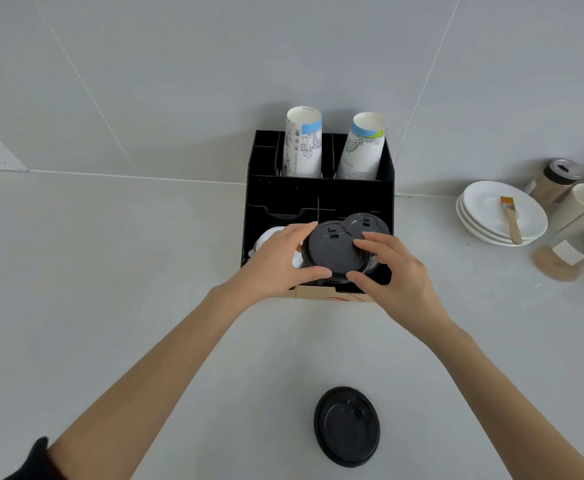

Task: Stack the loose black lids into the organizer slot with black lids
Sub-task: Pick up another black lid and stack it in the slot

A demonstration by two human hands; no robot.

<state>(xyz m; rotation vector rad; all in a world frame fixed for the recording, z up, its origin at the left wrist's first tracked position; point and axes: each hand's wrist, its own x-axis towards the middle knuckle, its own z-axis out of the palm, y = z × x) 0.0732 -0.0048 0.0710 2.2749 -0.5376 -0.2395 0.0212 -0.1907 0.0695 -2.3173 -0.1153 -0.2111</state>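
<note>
A black organizer (318, 192) stands against the wall. Both hands hold a stack of black lids (333, 252) just above its front row. My left hand (280, 259) grips the stack's left rim, and my right hand (394, 271) grips its right rim. Behind the held stack, another black lid (366, 221) shows in the front right slot. White lids (266, 240) sit in the front left slot, partly hidden by my left hand. One loose black lid (347, 426) lies flat on the counter near me.
Two upside-down stacks of paper cups (302, 143) (363, 150) fill the organizer's back slots. At the right are stacked white plates (484, 216) with a brush (510, 216) on top, a lidded jar (553, 180) and a clear container (581, 237). A cardboard edge (318, 293) shows under the organizer.
</note>
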